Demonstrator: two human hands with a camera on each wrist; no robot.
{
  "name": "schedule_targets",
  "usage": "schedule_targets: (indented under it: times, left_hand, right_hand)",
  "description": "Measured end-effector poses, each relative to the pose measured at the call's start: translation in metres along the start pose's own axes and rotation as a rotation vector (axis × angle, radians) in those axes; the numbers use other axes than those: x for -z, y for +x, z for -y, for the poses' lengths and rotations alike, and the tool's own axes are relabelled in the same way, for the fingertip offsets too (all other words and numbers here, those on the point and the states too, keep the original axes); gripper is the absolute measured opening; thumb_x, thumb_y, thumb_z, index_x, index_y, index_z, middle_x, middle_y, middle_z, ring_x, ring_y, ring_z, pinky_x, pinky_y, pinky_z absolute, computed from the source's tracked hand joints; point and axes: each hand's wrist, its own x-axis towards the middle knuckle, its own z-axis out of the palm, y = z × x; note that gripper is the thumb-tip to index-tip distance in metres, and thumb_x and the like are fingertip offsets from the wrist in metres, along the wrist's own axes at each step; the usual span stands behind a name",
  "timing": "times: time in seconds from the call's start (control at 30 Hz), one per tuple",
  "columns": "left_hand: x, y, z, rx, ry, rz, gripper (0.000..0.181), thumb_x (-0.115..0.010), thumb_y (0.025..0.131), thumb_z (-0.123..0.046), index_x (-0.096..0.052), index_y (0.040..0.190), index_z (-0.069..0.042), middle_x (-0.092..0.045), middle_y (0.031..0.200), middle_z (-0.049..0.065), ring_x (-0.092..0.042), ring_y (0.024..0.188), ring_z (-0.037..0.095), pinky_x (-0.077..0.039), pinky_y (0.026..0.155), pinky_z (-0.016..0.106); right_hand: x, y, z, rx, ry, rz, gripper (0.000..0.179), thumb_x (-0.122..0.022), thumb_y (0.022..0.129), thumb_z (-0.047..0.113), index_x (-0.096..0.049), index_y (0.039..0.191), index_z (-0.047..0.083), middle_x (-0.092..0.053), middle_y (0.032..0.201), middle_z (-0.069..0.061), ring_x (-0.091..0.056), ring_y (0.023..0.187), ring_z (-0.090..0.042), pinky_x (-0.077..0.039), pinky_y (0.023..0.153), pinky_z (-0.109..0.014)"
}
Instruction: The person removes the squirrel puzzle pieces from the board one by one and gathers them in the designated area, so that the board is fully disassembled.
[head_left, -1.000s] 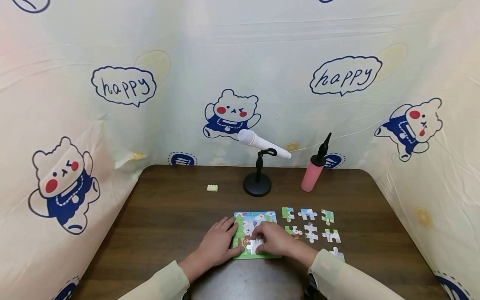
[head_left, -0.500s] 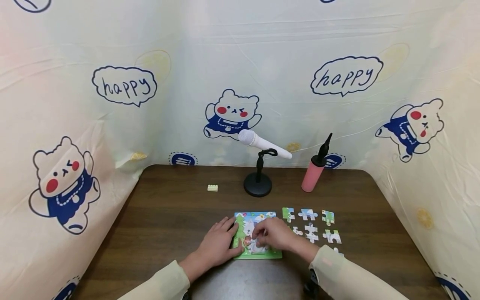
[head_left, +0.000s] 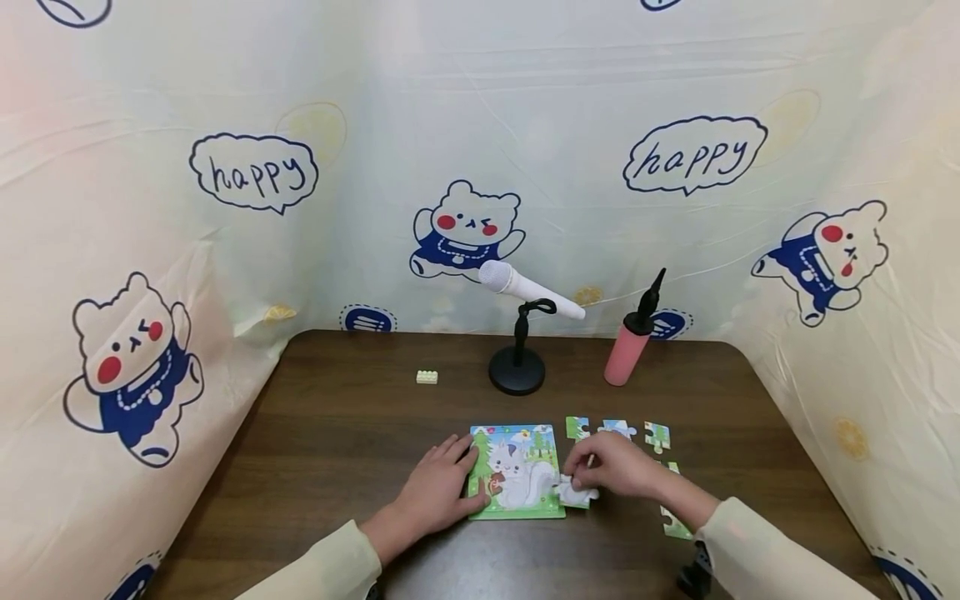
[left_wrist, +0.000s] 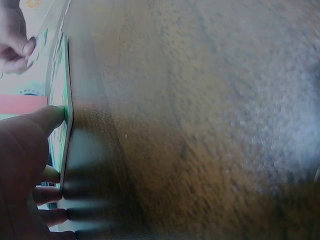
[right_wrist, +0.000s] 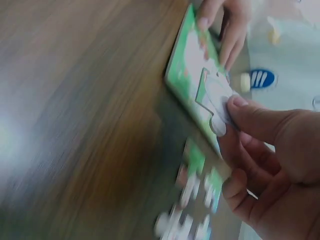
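In the head view a puzzle board (head_left: 513, 467) printed with a white squirrel lies flat on the wooden table. My left hand (head_left: 435, 485) rests at its left edge, thumb on the board's face, fingers extended alongside. Between thumb and fingers, my right hand (head_left: 615, 465) pinches a mostly white jigsaw piece (head_left: 576, 493) with a green edge, just right of the board. The right wrist view shows this jigsaw piece (right_wrist: 214, 97) raised and tilted in front of the board (right_wrist: 187, 75). The left wrist view catches the left thumb (left_wrist: 52, 116) pressing near the board's edge.
Several loose jigsaw pieces (head_left: 657, 435) lie right of the board, some hidden under the right hand and forearm. Farther back stand a white microphone (head_left: 528, 290) on a black stand (head_left: 517, 371) and a pink hand pump (head_left: 627, 354). A pale toy brick (head_left: 427, 377) lies back left.
My right hand has carried the jigsaw piece from over the lower part of the board to the right, past its edge. The left hand has stayed put.
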Motion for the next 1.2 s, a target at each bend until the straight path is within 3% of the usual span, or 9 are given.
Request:
schedule_targets:
  times: [0.2, 0.4, 0.53, 0.83, 1.03, 1.2]
  left_hand:
    - [0.000, 0.000, 0.000, -0.001, 0.006, 0.006, 0.072, -0.060, 0.095, -0.056, -0.058, 0.146, -0.006, -0.045, 0.159, 0.013, -0.042, 0.147, 0.038, -0.040, 0.113, 0.058]
    - [0.001, 0.000, 0.000, 0.003, 0.003, 0.025, 0.072, -0.060, 0.096, -0.057, -0.057, 0.147, -0.006, -0.044, 0.160, 0.013, -0.041, 0.147, 0.038, -0.040, 0.113, 0.058]
    - [0.001, 0.000, 0.000, -0.001, 0.012, 0.023, 0.072, -0.059, 0.096, -0.058, -0.057, 0.147, -0.007, -0.044, 0.160, 0.013, -0.042, 0.147, 0.037, -0.040, 0.113, 0.058]
    - [0.001, -0.001, 0.001, -0.005, 0.010, 0.019, 0.072, -0.059, 0.096, -0.058, -0.057, 0.148, -0.008, -0.044, 0.160, 0.013, -0.041, 0.147, 0.037, -0.040, 0.113, 0.058]
    - [-0.001, 0.000, 0.002, -0.011, 0.018, 0.014, 0.073, -0.059, 0.095, -0.059, -0.057, 0.148, -0.009, -0.044, 0.160, 0.013, -0.041, 0.147, 0.037, -0.039, 0.113, 0.058]
    - [0.000, 0.000, 0.002, -0.010, 0.024, 0.022, 0.074, -0.059, 0.095, -0.060, -0.056, 0.148, -0.009, -0.044, 0.160, 0.012, -0.041, 0.147, 0.037, -0.039, 0.114, 0.057]
  right_hand:
    - [0.015, -0.035, -0.019, -0.039, 0.027, 0.027, 0.004, -0.078, 0.091, 0.016, -0.077, 0.094, 0.017, -0.068, 0.079, 0.007, -0.055, 0.068, -0.003, -0.048, 0.066, -0.025]
    - [0.014, -0.054, -0.035, -0.040, 0.082, 0.039, 0.005, -0.079, 0.089, 0.010, -0.077, 0.092, 0.013, -0.067, 0.072, 0.004, -0.055, 0.062, 0.001, -0.050, 0.061, -0.024]
    - [0.011, -0.059, -0.042, -0.023, 0.090, 0.045, 0.005, -0.079, 0.088, 0.007, -0.076, 0.091, 0.011, -0.067, 0.072, 0.003, -0.056, 0.063, 0.001, -0.050, 0.060, -0.023]
    - [0.008, -0.063, -0.051, -0.017, -0.015, 0.000, 0.006, -0.080, 0.087, 0.009, -0.076, 0.088, 0.013, -0.066, 0.071, 0.006, -0.056, 0.064, 0.000, -0.048, 0.061, -0.023]
    - [0.008, -0.064, -0.053, -0.045, -0.063, -0.013, 0.006, -0.080, 0.090, 0.013, -0.074, 0.087, 0.013, -0.063, 0.069, 0.010, -0.054, 0.062, 0.002, -0.047, 0.063, -0.023]
    - [0.005, -0.064, -0.054, -0.059, -0.090, -0.032, 0.013, -0.077, 0.089, 0.007, -0.075, 0.086, 0.019, -0.067, 0.074, 0.012, -0.056, 0.062, 0.002, -0.047, 0.061, -0.023]
